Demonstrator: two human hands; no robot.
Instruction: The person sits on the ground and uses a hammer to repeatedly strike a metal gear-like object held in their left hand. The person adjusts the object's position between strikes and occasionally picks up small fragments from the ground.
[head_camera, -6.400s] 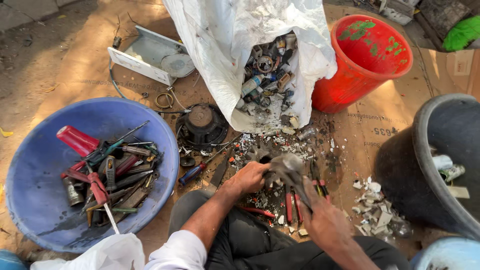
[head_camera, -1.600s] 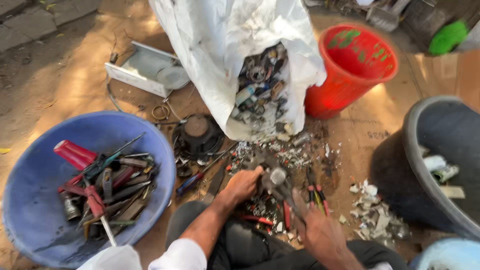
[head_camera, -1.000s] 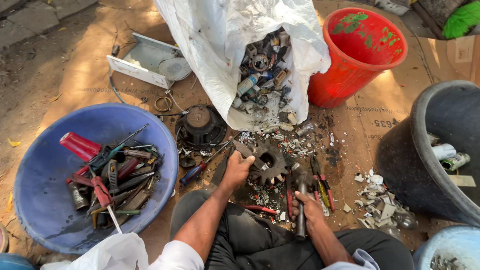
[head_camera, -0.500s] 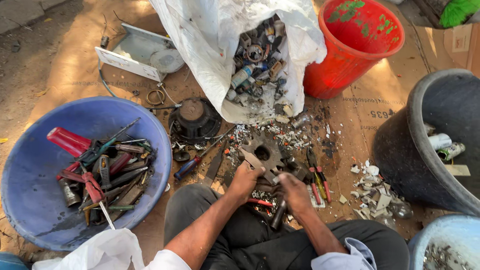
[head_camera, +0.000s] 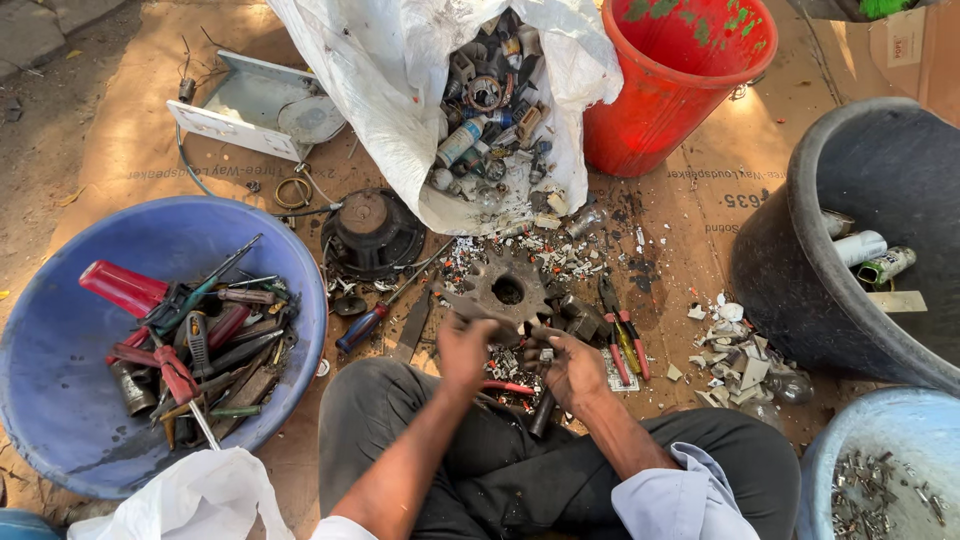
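— Between the two hands, just in front of the crossed legs, what is being worked on?

— A rusty toothed sprocket (head_camera: 508, 290) is being handled. It is lying on the cardboard-covered ground (head_camera: 690, 200), touching the heap of small scrap beside it. The left hand (head_camera: 465, 345) is being kept clenched around a flat metal piece that is reaching up to the sprocket's lower left edge. The right hand (head_camera: 572, 368) is being closed on a dark bar-like tool (head_camera: 543, 412) whose lower end is pointing down toward the lap; what exactly its fingers are pinching cannot be told.

— How is such a step being done well, judging from this?

— Probably by the sprocket being steadied flat while the tool is being levered, with fingers being kept clear of the teeth and of the sharp fragments around.

— And the surroundings?

— An outdoor patch of dirt is being used, with flattened cardboard being laid as the working floor. A blue basin (head_camera: 60, 400) full of screwdrivers and pliers is sitting at the left. A white sack (head_camera: 390, 110) spilling metal parts is lying ahead, with a red bucket (head_camera: 680, 100) just beside it. A black tub (head_camera: 800, 270) is standing at the right, and red-handled pliers (head_camera: 625, 340) are lying near the right hand.
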